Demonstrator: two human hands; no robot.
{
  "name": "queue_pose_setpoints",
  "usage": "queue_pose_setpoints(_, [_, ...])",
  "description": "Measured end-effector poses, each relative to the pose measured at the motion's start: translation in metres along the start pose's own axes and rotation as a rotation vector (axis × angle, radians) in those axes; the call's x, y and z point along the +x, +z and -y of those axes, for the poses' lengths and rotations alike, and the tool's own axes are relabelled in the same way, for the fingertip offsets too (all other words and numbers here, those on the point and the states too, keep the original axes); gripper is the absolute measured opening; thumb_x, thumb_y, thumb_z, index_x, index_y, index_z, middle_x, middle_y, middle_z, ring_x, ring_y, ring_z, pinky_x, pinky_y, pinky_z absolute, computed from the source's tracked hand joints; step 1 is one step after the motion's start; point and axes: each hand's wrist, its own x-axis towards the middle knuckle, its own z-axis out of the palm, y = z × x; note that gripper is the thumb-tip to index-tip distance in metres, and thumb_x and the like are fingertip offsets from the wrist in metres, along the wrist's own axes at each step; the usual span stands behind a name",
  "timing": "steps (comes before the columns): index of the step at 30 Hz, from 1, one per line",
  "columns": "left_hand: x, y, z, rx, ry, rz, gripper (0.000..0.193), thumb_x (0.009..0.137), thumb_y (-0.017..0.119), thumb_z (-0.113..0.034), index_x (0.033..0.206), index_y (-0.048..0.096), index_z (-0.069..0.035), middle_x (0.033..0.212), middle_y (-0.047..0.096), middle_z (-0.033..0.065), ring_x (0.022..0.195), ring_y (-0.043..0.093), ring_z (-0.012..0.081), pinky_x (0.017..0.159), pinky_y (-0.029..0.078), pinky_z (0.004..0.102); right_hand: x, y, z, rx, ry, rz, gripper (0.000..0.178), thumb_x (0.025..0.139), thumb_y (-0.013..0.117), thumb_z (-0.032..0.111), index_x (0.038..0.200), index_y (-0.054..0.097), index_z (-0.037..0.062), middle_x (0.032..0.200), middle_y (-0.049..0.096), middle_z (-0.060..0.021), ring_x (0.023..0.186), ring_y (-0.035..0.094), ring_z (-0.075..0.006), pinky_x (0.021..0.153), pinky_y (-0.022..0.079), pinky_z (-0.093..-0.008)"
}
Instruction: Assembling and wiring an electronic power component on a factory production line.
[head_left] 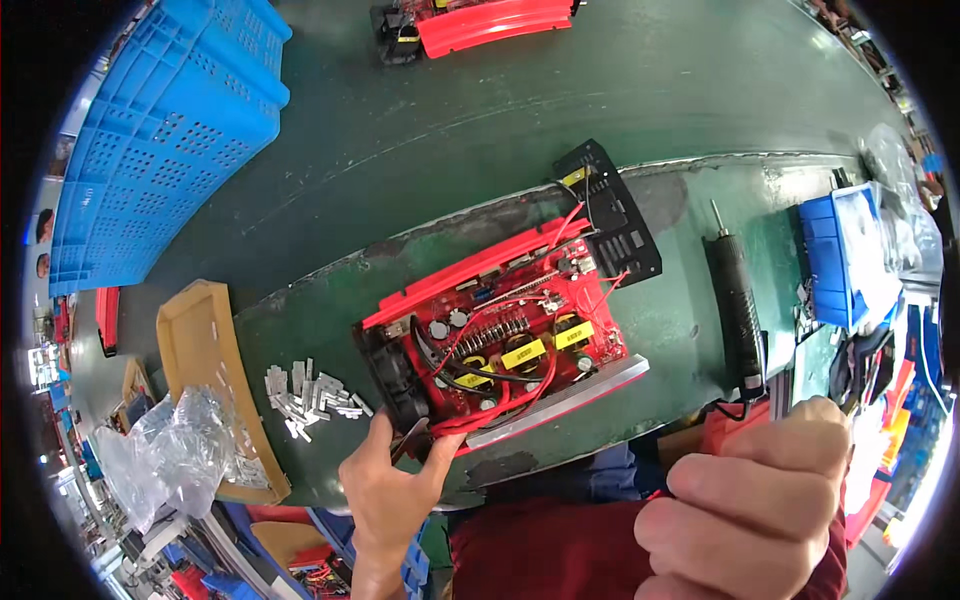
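- Head view: my left hand (385,480) grips the open red circuit unit (500,335) at the bench's (700,320) near edge.
- My right hand (745,510) is clenched, empty; wiring exposed, black panel (615,215) unattached.

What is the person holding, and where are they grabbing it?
The left hand grips the near left corner of the open red circuit-board unit, beside its black fan. The right hand is a closed fist; its contents can't be seen.
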Motion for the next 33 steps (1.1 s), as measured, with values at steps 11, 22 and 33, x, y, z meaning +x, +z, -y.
queue_pose_setpoints(11, [-0.021, 0.019, 0.037, 0.084, 0.127, -0.274, 0.061, 0.078, 0.087, -0.043, 0.112, 0.070, 0.005, 0.077, 0.068, 0.0115, 0.066, 0.070, 0.0267, 0.060, 0.056, 0.0358, 0.042, 0.059, -0.078, 0.013, -0.014, 0.228, 0.012, 0.084, 0.067, 0.008, 0.092, 0.059, 0.0072, 0.084, 0.064, -0.0100, 0.072, 0.062, -0.0286, 0.069, 0.048, -0.0432])
queue_pose_setpoints(22, [-0.029, 0.019, 0.025, 0.034, -0.012, -0.217, 0.056, 0.077, 0.089, -0.033, 0.116, 0.070, 0.003, 0.086, 0.072, 0.0140, 0.075, 0.073, 0.0285, 0.066, 0.058, 0.0350, 0.136, 0.285, -0.314, 0.144, 0.398, 0.211, 0.022, 0.096, 0.061, 0.018, 0.104, 0.065, -0.0025, 0.096, 0.071, -0.0247, 0.093, 0.068, -0.0415, 0.081, 0.053, -0.0484])
queue_pose_setpoints(33, [-0.016, 0.010, 0.024, 0.050, 0.026, -0.134, 0.039, 0.071, 0.090, -0.022, 0.090, 0.066, 0.001, 0.077, 0.065, 0.0142, 0.065, 0.065, 0.0330, 0.059, 0.052, 0.0403, 0.192, 0.272, -0.327, 0.013, 0.287, 0.440, 0.052, 0.099, 0.062, 0.036, 0.138, 0.056, 0.0015, 0.133, 0.064, -0.0204, 0.126, 0.060, -0.0340, 0.108, 0.046, -0.0415])
